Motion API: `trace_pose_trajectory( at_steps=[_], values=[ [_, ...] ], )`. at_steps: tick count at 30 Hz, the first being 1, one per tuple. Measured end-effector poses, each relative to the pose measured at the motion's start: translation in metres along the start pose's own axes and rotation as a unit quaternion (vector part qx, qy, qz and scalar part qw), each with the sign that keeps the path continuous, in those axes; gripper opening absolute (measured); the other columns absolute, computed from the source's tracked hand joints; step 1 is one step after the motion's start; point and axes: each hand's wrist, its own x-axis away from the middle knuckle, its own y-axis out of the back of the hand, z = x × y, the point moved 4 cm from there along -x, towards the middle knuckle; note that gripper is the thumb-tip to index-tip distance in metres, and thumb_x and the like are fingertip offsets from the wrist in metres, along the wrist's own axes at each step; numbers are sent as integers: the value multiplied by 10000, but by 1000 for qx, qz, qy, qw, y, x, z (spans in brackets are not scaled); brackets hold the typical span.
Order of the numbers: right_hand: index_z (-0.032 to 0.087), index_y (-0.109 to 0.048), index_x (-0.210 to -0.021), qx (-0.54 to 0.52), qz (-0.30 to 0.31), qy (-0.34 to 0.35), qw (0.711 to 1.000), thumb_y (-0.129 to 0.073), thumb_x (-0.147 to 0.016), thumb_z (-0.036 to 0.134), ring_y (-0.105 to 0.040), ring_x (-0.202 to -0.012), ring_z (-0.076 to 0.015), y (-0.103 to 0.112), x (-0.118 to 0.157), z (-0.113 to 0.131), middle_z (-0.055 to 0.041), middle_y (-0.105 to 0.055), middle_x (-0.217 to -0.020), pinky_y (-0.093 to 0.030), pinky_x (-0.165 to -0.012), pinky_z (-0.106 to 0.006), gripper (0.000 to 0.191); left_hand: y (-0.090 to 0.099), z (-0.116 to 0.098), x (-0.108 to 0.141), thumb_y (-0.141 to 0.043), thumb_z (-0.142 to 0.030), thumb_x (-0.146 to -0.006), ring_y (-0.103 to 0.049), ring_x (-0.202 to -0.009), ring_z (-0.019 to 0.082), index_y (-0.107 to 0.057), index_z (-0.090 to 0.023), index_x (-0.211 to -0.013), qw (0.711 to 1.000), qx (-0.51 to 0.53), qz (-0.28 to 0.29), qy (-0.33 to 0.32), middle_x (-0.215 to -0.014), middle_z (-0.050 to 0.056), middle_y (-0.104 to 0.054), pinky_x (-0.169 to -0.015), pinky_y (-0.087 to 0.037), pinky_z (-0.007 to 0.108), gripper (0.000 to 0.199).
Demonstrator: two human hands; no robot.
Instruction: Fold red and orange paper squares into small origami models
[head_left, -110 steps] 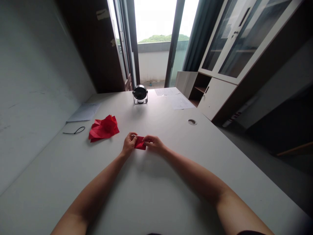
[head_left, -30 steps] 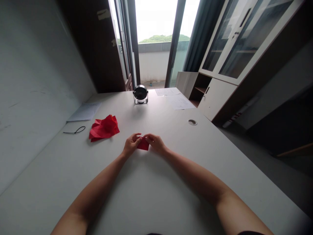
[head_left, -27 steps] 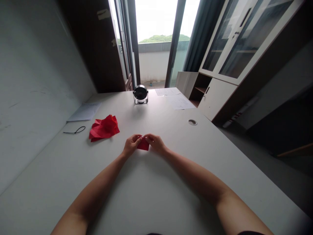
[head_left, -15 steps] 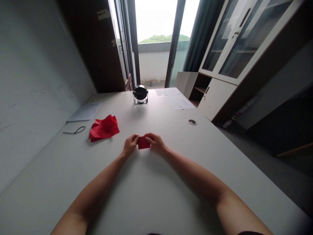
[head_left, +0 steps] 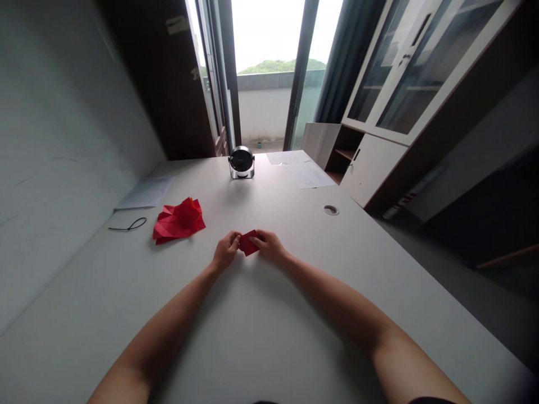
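Here, in our right hand (head_left: 269, 245) we pinch the right side of the red square (head_left: 247, 245), thumb across its face, and in our left hand (head_left: 226, 248) we grasp its left corner, so it sits tilted between both hands over the table (head_left: 252, 314), whether touching it we cannot tell. We judge that uneven pull between the grips could crease or tear it, and that a loosened left grip could let it swivel under the right thumb. Farther left, we note the creased red paper (head_left: 179, 220), which a wide sweep of the left hand could shift.
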Motion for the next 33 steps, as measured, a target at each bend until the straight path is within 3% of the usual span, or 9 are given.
trace_pose_trajectory(
  at_steps=[13,27,33],
  values=[
    [169,-630,-780,34,-6,33,999,-608,-851,428,-499,-610,-124,-1,0,0,-3,-594,-671,-395,-572,-250,270,-3,-8,6,-515,-474,-914,-547,-525,130,-660,-187,-884,995,-76,63,-19,-592,-13,-626,-560,-381,234,322],
    [158,-690,-914,38,38,23,998,-589,-858,385,-555,-666,-145,-3,0,0,-29,-660,-755,-440,-629,-262,255,-4,-14,5,-377,-461,-968,-438,-506,115,-493,-199,-705,995,-72,61,-30,-535,-40,-481,-533,-309,232,389],
    [156,-693,-907,39,29,20,999,-599,-851,397,-548,-646,-135,-3,1,3,-23,-668,-754,-431,-622,-253,264,-3,-15,5,-379,-447,-953,-445,-519,122,-556,-193,-744,995,-82,49,-25,-554,-30,-509,-547,-326,236,374]
  ],
)
